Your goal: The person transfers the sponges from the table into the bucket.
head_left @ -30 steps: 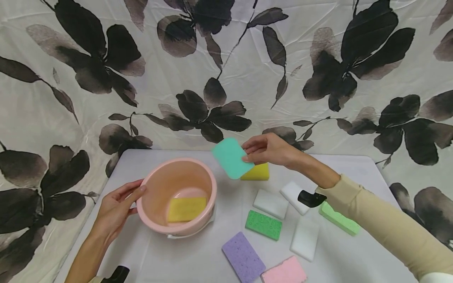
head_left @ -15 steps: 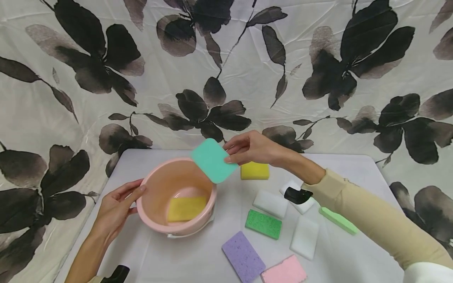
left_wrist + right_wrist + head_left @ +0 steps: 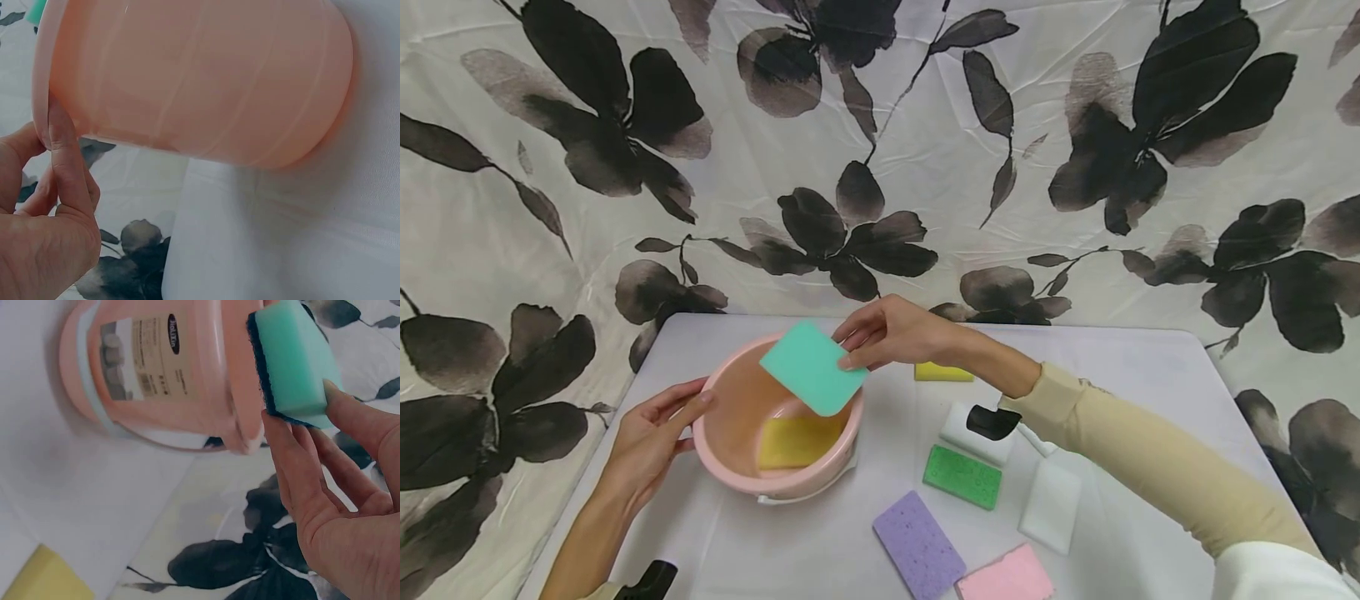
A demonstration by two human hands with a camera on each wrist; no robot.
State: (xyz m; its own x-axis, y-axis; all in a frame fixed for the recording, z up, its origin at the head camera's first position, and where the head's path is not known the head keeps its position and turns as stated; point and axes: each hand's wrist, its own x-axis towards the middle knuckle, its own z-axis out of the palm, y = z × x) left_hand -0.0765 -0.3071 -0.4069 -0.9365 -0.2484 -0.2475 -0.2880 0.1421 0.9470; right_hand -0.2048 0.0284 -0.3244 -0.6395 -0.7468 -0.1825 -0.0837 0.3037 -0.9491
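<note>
This looks like a screened-off corner, though whether home or studio cannot be told; a creased, off-white, flower-printed fabric sheet [image 3: 940, 167] hangs behind a white, cloth-covered table [image 3: 760, 550]; the round, pale-pink plastic bucket [image 3: 737, 408] is household ware.

Beige sleeves [image 3: 1138, 450], black wrist attachments [image 3: 992, 422]

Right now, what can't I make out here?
Head view: dark side of turquoise square sponge, turned away.
Left wrist view: inside of pink round plastic bucket, hidden by its wall.
Right wrist view: fine print on beige-and-grey rectangular label, too small.
Head view: near end of pink rectangular sponge, cut by bottom edge.
</note>
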